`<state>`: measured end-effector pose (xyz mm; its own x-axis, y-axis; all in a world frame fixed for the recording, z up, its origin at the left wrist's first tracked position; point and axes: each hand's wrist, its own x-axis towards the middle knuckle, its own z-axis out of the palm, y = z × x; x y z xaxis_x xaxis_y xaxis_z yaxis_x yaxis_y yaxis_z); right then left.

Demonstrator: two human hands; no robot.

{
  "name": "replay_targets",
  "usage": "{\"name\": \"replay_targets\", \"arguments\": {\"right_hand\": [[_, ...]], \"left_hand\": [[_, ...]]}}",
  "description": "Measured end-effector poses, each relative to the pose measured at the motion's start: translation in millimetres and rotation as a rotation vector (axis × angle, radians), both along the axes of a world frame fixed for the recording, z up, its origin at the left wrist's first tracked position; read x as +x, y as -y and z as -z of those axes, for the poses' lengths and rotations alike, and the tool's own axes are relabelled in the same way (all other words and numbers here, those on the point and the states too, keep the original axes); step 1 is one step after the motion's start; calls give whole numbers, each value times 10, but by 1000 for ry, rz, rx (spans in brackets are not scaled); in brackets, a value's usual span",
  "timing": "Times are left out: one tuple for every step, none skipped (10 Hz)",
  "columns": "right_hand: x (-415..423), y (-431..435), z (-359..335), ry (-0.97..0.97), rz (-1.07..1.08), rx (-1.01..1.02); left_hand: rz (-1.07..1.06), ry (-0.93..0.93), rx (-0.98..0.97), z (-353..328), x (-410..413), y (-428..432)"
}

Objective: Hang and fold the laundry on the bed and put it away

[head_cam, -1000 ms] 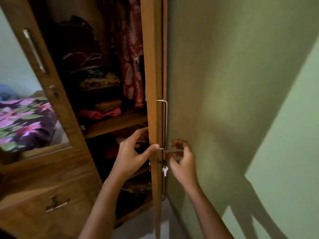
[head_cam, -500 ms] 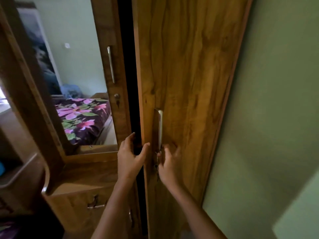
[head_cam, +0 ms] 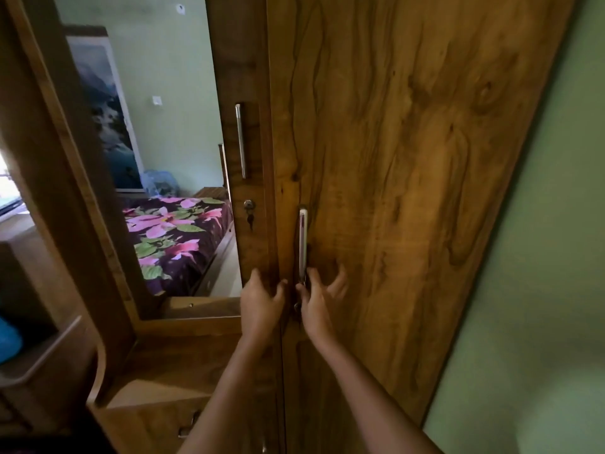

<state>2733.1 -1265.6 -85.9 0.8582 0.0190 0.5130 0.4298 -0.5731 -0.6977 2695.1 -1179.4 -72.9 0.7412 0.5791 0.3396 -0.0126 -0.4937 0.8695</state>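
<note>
The upright handle [head_cam: 302, 244] of the shut wardrobe [head_cam: 409, 191], long axis 12 to 6 o'clock, is found with its lower end just at 12 o'clock of the right hand [head_cam: 316, 301], the nearer one, fingers spread and nothing gripped. The left hand [head_cam: 262, 301] is pressed open on the door seam at its 9 o'clock; no laundry is seen

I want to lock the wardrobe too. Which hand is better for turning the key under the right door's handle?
Probably the right hand: its fingers sit at the bottom of the handle, right beside the key glinting between the hands. The left hand rests by the seam on the other door.
</note>
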Motion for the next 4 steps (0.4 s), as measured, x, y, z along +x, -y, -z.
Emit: {"name": "replay_targets", "arguments": {"right_hand": [[27, 56, 29, -48, -38, -42], [64, 139, 1, -74, -100, -32], [-94, 247, -2, -113, -219, -88], [-82, 398, -60, -377, -415, -99]], "left_hand": [[-5, -18, -22, -14, 22, -23], [54, -135, 39, 9, -63, -40], [152, -305, 90, -2, -390, -41], [123, -449, 186, -37, -756, -8]]}}
